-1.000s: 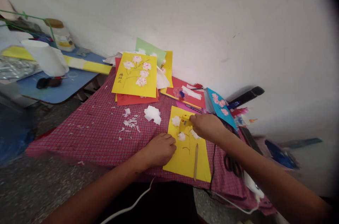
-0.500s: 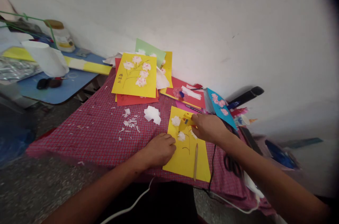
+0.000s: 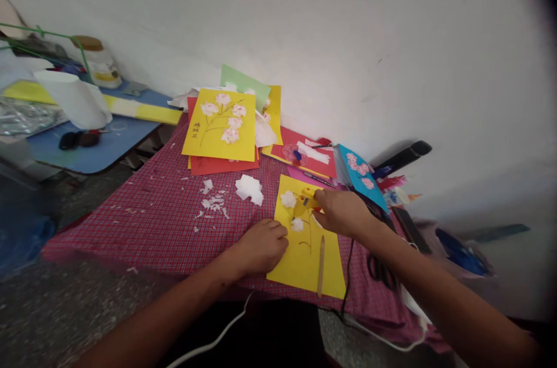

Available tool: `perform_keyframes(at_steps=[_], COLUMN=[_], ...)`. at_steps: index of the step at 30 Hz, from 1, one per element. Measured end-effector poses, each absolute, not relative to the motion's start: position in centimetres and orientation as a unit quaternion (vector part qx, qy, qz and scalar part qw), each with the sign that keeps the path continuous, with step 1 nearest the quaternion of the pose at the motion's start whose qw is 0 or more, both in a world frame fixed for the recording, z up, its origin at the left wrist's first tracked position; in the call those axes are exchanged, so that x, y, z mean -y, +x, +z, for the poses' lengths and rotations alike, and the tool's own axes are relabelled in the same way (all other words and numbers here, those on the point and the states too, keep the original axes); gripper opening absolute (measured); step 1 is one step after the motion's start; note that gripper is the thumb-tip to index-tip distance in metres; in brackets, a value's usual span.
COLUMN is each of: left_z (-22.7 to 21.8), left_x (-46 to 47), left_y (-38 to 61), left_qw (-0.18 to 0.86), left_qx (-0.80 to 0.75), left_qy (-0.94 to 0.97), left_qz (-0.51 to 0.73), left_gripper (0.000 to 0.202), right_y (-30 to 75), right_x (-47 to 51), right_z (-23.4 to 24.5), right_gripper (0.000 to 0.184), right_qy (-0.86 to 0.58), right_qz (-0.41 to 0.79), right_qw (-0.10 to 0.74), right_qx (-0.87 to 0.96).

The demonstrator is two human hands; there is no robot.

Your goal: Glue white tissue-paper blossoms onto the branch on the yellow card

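My right hand (image 3: 343, 212) grips a small yellow glue gun (image 3: 305, 199) and holds its tip over a yellow paper sheet (image 3: 300, 258) on the red checked tablecloth (image 3: 165, 223). White paper flowers (image 3: 288, 199) and drawn stems are on the sheet. My left hand (image 3: 261, 246) is curled and presses down on the sheet's left edge. A wooden stick (image 3: 321, 258) lies on the sheet near its lower right part.
A finished yellow flower card (image 3: 220, 124) tops a pile of coloured papers at the back. White paper scraps (image 3: 249, 188) lie left of the sheet. Scissors (image 3: 380, 268) and a black cord (image 3: 348, 275) lie at the right. A blue table (image 3: 96, 144) stands at the left.
The glue gun's tip has lifted slightly up and right, away from the lower white flower. My left hand has stayed in place.
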State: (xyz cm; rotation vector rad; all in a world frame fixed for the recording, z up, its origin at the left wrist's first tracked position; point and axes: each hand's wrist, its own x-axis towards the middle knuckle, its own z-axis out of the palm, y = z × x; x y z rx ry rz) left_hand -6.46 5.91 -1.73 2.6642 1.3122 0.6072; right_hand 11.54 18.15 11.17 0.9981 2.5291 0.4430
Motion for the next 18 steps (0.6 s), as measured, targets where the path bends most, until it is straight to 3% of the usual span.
perform_keyframes(at_steps=[13,18], left_z=[-1.8,-1.9], left_x=[-5.9,-5.9], left_y=[-6.3,-6.4], left_qw=[0.058,0.055], left_qx=[-0.435,-0.431], left_qy=[0.876,0.88], left_qz=[0.201,0.195], left_gripper=[0.011,0.009], right_y=[12.1,13.1], right_x=[-17.5,-17.6], right_z=[10.4,10.4], right_gripper=[0.028,0.03], right_qy=[0.35,0.393], right_qz=[0.128,0.102], right_qw=[0.175,0.129], right_qx=[-0.911,-0.905])
